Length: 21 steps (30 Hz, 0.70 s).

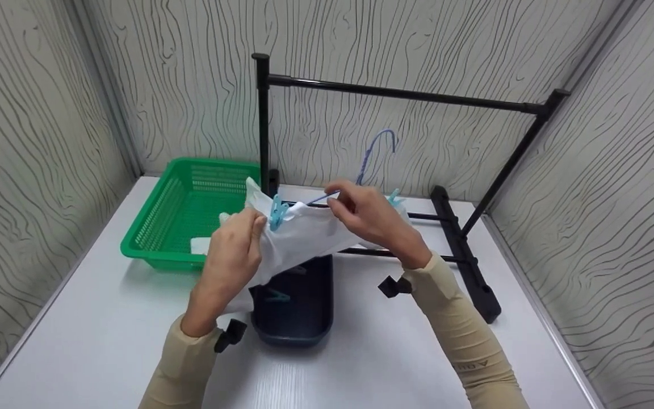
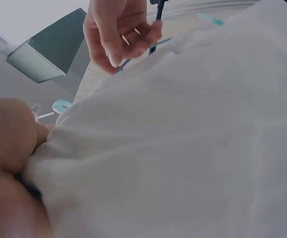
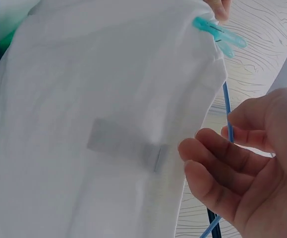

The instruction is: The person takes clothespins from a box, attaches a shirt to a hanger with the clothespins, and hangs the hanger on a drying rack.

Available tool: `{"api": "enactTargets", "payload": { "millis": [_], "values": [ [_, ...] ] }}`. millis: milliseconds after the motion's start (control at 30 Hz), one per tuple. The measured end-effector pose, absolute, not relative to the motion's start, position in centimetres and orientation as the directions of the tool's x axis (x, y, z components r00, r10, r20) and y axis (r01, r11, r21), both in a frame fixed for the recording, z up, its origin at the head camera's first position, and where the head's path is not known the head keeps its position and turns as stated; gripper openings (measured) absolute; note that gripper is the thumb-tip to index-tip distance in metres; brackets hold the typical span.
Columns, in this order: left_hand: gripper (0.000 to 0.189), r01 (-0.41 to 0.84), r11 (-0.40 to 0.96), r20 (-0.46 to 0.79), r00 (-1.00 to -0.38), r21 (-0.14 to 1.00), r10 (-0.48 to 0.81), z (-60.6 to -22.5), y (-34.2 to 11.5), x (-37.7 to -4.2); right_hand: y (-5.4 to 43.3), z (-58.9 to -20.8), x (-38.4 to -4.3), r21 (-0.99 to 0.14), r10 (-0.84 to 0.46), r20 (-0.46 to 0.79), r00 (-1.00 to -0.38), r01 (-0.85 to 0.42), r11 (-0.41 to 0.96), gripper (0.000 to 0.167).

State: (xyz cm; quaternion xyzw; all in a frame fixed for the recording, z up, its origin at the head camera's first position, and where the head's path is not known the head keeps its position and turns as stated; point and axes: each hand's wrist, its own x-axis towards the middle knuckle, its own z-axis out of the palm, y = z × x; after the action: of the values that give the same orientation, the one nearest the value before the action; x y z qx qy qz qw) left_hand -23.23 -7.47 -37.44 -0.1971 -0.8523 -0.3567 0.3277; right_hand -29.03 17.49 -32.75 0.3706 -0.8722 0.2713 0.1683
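Note:
A white cloth garment [image 1: 304, 233], with a label showing faintly through it in the right wrist view, hangs along a blue wire hanger [image 1: 365, 160]. My left hand [image 1: 235, 241] grips the garment's upper left edge, right beside a light-blue clothespin [image 1: 277, 213] clipped there. Between thumb and forefinger, my right hand [image 3: 247, 158] pinches the hanger's wire; its other fingers curl loosely near the cloth. A second light-blue clothespin [image 1: 395, 197] shows past my right hand in the head view. The hanger's hook stands up free of the rack bar.
A black rack [image 1: 406, 94] stands behind, its lower bars passing behind the garment. To the left is a green basket [image 1: 151, 221] with some white cloth in it. Below the garment, a dark blue basin [image 1: 293, 338] holds clothespins [image 1: 276, 296]. Patterned walls enclose the white table.

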Motion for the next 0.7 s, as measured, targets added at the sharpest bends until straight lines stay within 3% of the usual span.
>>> {"api": "enactTargets", "payload": {
  "millis": [233,467,700],
  "values": [
    [0.019,0.566,0.645,0.697,-0.713,0.514,0.07,-37.6,-5.8,-22.2,18.2,-32.7,-29.0,-0.349,-0.505,0.537,-0.676,-0.723,0.597,0.019],
    [0.02,0.556,0.595,0.622,-0.774,0.58,0.117,-37.0,-4.4,-21.4,18.7,-32.8,-29.3,-0.338,-0.424,0.604,-0.674,-0.699,0.63,0.019],
    [0.016,0.579,0.535,0.604,-0.783,0.615,0.153,-37.1,-3.1,-21.1,19.3,-33.1,-29.6,-0.418,-0.353,0.622,-0.699,-0.677,0.605,0.018]
  ]
}}
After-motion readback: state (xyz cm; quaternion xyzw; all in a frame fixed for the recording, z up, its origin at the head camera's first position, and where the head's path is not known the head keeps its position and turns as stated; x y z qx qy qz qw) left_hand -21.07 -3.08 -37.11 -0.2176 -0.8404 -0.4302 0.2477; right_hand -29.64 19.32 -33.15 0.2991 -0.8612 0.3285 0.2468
